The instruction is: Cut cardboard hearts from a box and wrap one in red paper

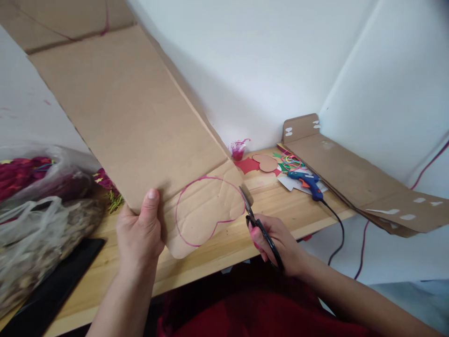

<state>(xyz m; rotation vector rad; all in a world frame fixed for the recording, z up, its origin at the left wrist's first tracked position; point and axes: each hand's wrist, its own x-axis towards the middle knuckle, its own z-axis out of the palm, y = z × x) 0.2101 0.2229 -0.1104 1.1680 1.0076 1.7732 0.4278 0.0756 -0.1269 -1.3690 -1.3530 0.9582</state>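
Observation:
A long folded piece of brown cardboard slants from the upper left down to the middle. On its lower flap is a rounded, two-lobed outline in magenta. My left hand grips the lower left edge, its thumb on the front face and its fingers hidden behind. Black-handled scissors are in my right hand, to the right of the flap. The scissor blades point up and left and meet the flap's right edge beside the outline.
A blue glue gun with a black cord lies near coloured bands and paper cutouts. More folded cardboard rests at the right of the wooden table. Plastic bags and a black flat object are at the left.

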